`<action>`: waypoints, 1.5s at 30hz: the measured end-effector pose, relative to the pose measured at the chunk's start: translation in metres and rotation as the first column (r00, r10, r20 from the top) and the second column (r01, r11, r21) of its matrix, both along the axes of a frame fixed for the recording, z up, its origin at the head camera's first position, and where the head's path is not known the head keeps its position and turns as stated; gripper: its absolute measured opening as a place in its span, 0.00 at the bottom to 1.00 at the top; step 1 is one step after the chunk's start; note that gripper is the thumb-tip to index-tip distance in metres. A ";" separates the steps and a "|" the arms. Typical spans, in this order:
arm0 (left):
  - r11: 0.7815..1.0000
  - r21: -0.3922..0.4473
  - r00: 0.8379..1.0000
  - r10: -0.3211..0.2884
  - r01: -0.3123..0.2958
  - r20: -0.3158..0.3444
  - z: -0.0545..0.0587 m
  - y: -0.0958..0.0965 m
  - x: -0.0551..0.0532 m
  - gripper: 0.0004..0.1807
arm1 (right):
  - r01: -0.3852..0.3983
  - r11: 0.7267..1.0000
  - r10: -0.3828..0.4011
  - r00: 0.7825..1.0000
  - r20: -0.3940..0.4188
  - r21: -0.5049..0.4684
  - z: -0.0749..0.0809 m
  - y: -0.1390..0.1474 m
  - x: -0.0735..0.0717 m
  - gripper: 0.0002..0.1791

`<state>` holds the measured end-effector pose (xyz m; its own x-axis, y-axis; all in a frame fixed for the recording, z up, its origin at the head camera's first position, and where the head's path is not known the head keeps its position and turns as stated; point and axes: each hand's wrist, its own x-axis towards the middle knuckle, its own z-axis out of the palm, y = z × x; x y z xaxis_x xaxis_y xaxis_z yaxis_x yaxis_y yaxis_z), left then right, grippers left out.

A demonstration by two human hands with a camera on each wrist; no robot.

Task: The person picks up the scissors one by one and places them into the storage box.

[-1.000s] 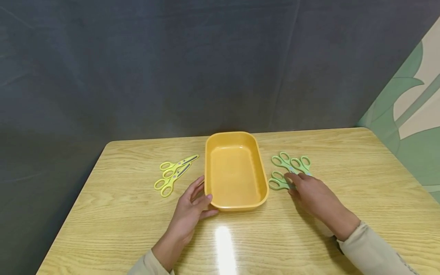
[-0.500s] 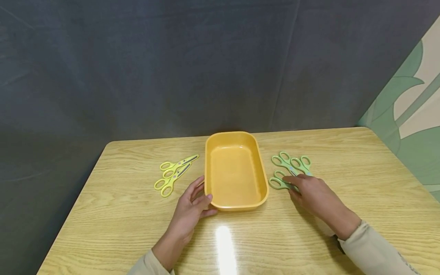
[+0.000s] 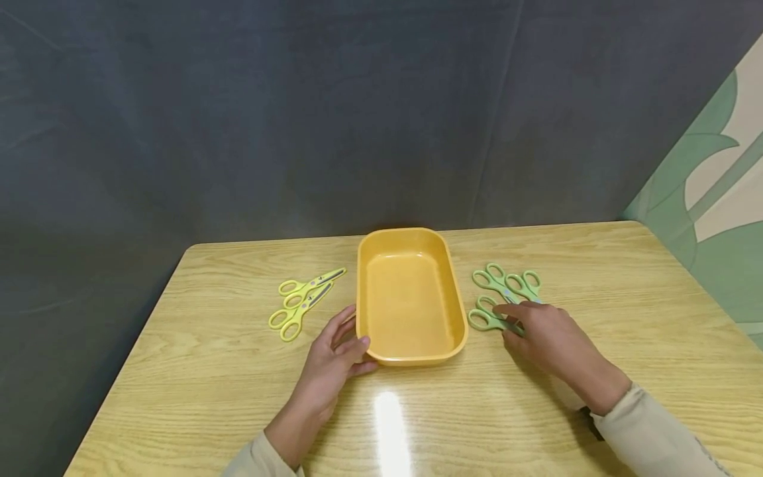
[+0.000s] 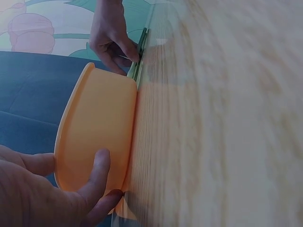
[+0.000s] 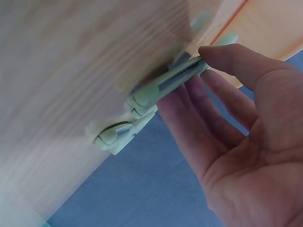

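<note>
My left hand (image 3: 324,374) holds the near left corner of a yellow plastic tray (image 3: 411,305), thumb at the rim and fingers against the outer wall. To the tray's right, my right hand (image 3: 554,341) pinches a pair of green scissors (image 3: 492,321) by the blade end. In the right wrist view the thumb lies on one face of these scissors (image 5: 168,85) and fingers on the other. Their handle loops point toward the tray. Two more green scissors lie just beyond, one pair (image 3: 495,283) beside the other (image 3: 523,286), partly hidden by the hand.
Left of the tray lie two yellow scissors, the upper pair (image 3: 305,289) overlapping the lower pair (image 3: 302,310). All rest on a wooden table (image 3: 208,358). A dark cloth (image 3: 357,119) stands behind the table's far edge, with a leaf-patterned wall (image 3: 727,252) at the right.
My right hand has shifted slightly rightward with the pinched green scissors, and more of their blade end shows. The left hand and tray keep their place.
</note>
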<state>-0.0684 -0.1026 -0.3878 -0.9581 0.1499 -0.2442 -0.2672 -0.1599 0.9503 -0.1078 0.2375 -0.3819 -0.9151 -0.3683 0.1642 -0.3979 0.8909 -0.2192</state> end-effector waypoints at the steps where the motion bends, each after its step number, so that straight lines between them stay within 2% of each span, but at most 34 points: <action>1: 1.000 -0.001 1.000 -0.002 0.002 0.000 0.000 0.000 0.000 0.36 | 0.000 1.000 0.000 1.000 0.000 -0.002 0.000 0.000 0.000 0.19; 11: 1.000 -0.017 1.000 0.003 -0.003 0.005 0.001 -0.002 0.002 0.35 | -0.010 1.000 0.009 1.000 -0.012 -0.024 -0.001 -0.002 0.000 0.20; 18: 1.000 -0.001 1.000 -0.007 0.007 0.002 0.000 0.001 0.001 0.35 | 0.001 0.999 -0.002 0.999 -0.043 -0.035 0.001 -0.003 0.002 0.20; 25: 1.000 0.020 1.000 0.002 -0.002 0.012 0.000 0.001 0.002 0.34 | 0.009 0.999 -0.010 0.999 -0.031 -0.052 0.003 -0.003 0.003 0.21; 32: 0.999 0.035 1.000 -0.009 0.008 0.018 0.001 0.000 0.002 0.33 | 0.003 0.997 -0.007 0.998 -0.065 -0.075 0.001 -0.001 0.003 0.21; 40: 0.998 0.058 0.999 0.017 -0.020 0.050 0.002 0.000 0.001 0.34 | 0.001 0.996 -0.007 0.998 -0.069 -0.090 0.003 0.001 0.003 0.21; 45: 0.998 0.056 0.999 0.014 -0.017 0.051 0.002 0.000 0.000 0.35 | 0.001 0.995 -0.009 0.997 -0.071 -0.100 0.003 0.001 0.004 0.21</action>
